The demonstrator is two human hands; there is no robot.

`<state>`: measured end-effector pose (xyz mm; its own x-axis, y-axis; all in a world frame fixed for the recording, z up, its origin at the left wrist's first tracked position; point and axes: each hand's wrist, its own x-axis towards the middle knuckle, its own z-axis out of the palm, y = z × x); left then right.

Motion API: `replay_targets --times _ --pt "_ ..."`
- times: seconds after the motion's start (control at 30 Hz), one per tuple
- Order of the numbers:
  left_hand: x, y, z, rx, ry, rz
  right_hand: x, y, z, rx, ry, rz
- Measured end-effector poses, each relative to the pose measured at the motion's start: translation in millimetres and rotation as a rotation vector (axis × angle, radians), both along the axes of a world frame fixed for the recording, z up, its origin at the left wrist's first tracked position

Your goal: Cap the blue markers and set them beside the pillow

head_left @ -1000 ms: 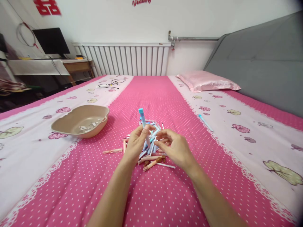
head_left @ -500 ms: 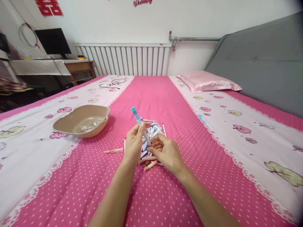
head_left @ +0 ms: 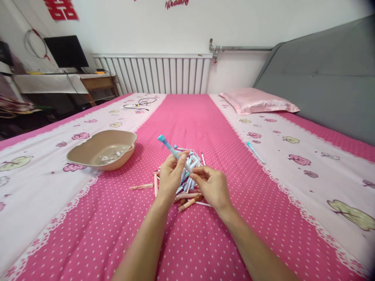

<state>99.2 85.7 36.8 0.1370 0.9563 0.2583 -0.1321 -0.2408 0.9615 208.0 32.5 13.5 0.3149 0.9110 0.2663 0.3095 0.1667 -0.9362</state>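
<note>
A slim pen [head_left: 170,147] with a bright blue end and a paler body slants between my hands. My left hand [head_left: 173,171] is closed around its middle, thumb on top. The fingertips of my right hand [head_left: 211,185] pinch its lower, near end. Directly beneath and behind lies a heap of pens and pen parts [head_left: 191,160] in white, pale blue and pink, partly hidden by my hands. Closer to me, an orange-tan pen [head_left: 189,203] rests at the heap's front edge. A pink pen [head_left: 141,186] lies apart on the left.
To the left stands a beige basin [head_left: 117,164] holding small white pieces. A light blue pen [head_left: 255,152] lies off to the right on the pink dotted bedspread [head_left: 187,249]. Farther back are a black cable [head_left: 143,102] and a pink pillow [head_left: 258,100].
Both hands have shifted slightly right. The pen between them has tipped over to a lower slant, its blue end moving left. My right fingertips are now up at its near end.
</note>
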Motion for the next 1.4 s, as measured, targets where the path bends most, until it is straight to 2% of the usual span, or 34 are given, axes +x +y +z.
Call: replay_targets --times 0.2,0.37,0.53,0.87,1.2,1.4 --pt "0 0 -2.1 0.029 0.059 0.001 20 7 -2.5 0.004 0.103 -0.099" --pt "1 0 3.6 -0.014 0.072 0.019 60 16 -4.9 0.024 -0.028 -0.357" --pt "-3 5 2.6 0.025 0.115 0.023 94 22 -18.9 0.030 -0.025 -0.561" --pt "-15 17 0.4 -0.012 0.129 0.059 130 41 -42.3 0.017 -0.021 -0.763" --pt "-20 22 -2.8 -0.037 0.111 0.065 206 18 -50.2 -0.176 -0.164 -1.035" --pt "-20 22 -2.7 -0.025 0.144 0.067 231 18 -55.0 -0.320 -0.173 -1.108"
